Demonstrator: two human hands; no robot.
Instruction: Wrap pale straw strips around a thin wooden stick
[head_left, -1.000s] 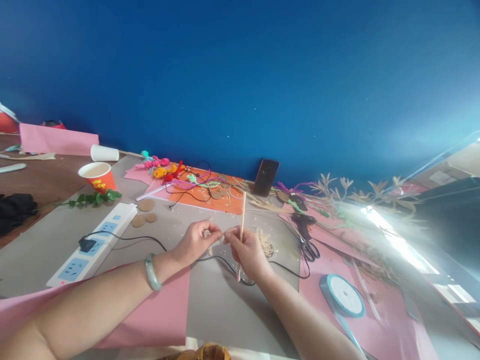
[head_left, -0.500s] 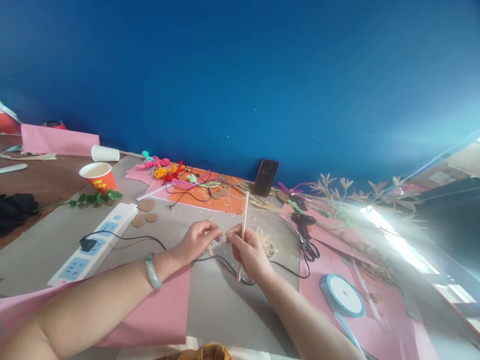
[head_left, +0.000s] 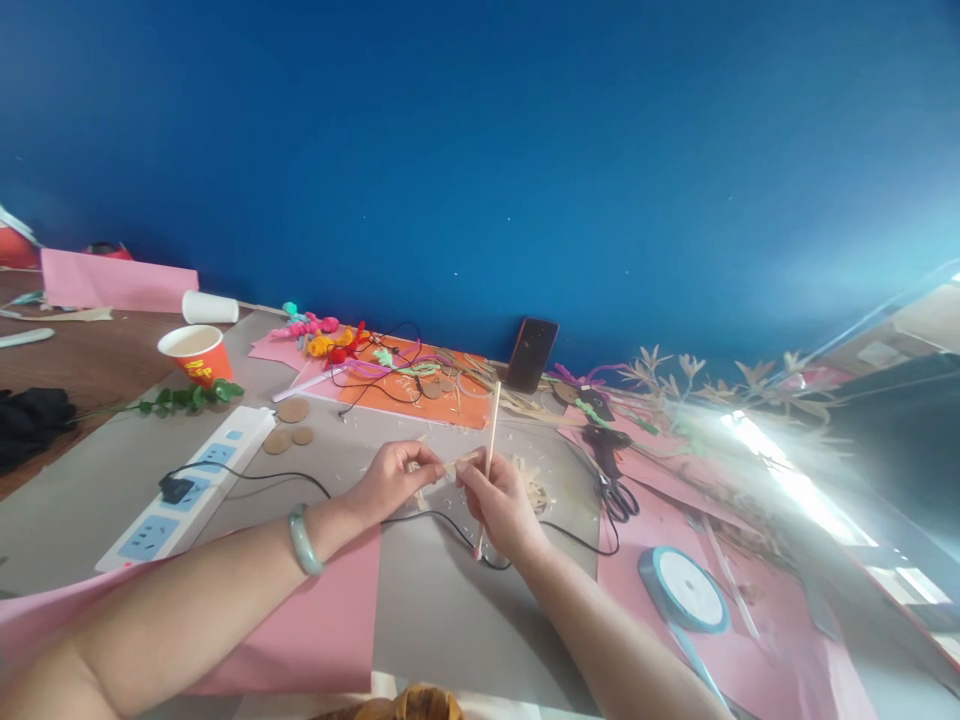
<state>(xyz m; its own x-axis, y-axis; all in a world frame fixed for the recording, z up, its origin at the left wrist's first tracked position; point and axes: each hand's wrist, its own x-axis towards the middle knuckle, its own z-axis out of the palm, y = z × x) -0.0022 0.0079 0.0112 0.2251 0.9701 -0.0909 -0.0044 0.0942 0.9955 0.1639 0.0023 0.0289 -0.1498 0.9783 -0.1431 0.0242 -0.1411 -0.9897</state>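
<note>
My left hand (head_left: pixel 396 484) is closed in a pinch on one end of a thin pale strip (head_left: pixel 451 465) over the grey board. The fingers of my right hand (head_left: pixel 499 500) pinch the strip's other end and also hold a thin wooden stick (head_left: pixel 492 430), nearly upright. The stick's lower tip is pinkish. Pale curled shavings (head_left: pixel 534 485) lie just behind my right hand, partly hidden by it. A black cable (head_left: pixel 435 514) runs on the board beneath both hands.
On the left are a white power strip (head_left: pixel 191 490), a red paper cup (head_left: pixel 196 355) and wooden discs (head_left: pixel 292 410). A phone (head_left: pixel 532 355) leans against the blue wall. Black scissors (head_left: pixel 619 498), a glue gun (head_left: pixel 606 442) and a ribbon roll (head_left: pixel 686 590) lie right, on pink paper.
The stick's top has tilted slightly to the right. My hands have drawn very slightly apart, with the strip still between them.
</note>
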